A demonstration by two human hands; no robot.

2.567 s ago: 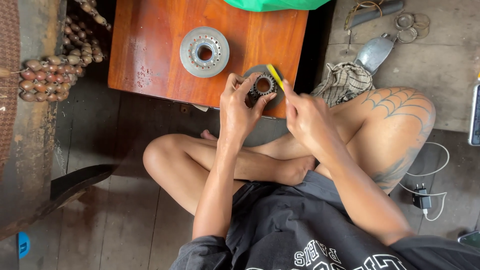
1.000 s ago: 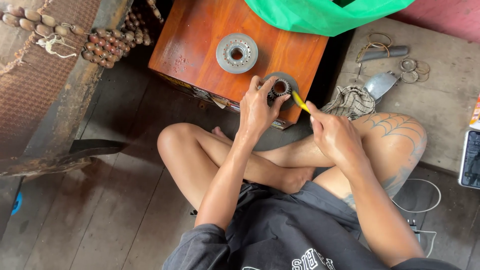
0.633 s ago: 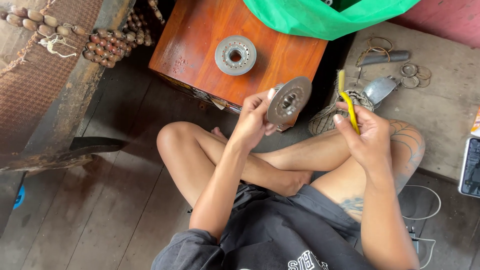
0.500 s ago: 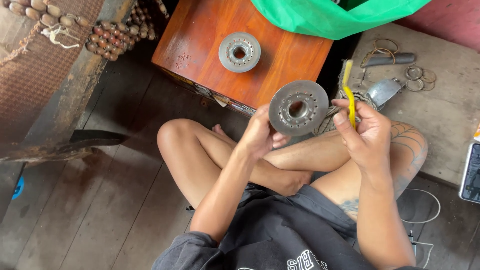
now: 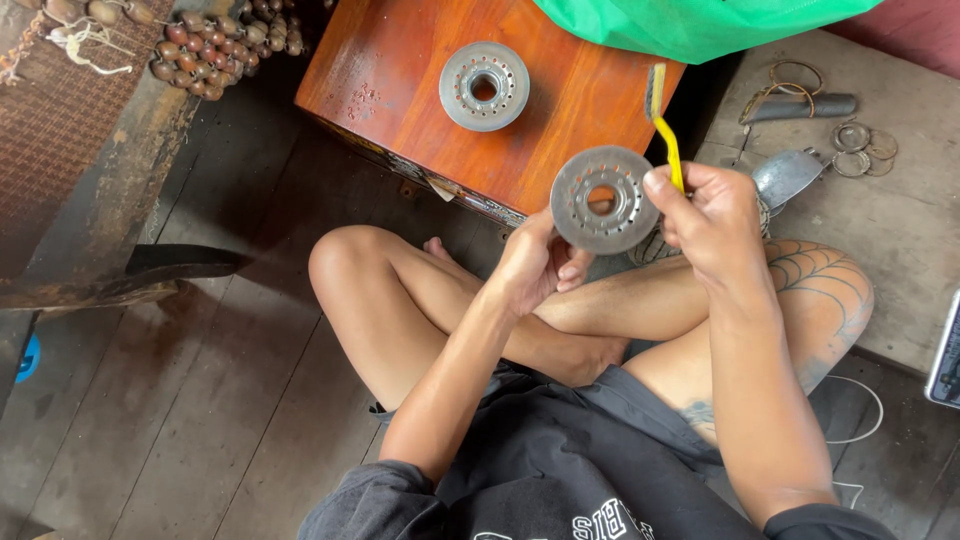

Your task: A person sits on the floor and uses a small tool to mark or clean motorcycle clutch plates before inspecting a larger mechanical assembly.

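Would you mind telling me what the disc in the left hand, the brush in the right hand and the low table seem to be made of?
Disc: apparently metal, dull grey with brownish tarnish, ringed with small holes.
Brush: handle looks like glossy yellow plastic; bristle material is too small to tell.
Low table: wood, reddish-brown and varnished, with visible grain and some sheen.

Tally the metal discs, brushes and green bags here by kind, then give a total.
Perforated metal discs: 2, one held in the left hand as the held disc, and the disc on the wooden box.
Yellow-handled brush: 1, in the right hand.
Green bag: 1.
Total: 4.
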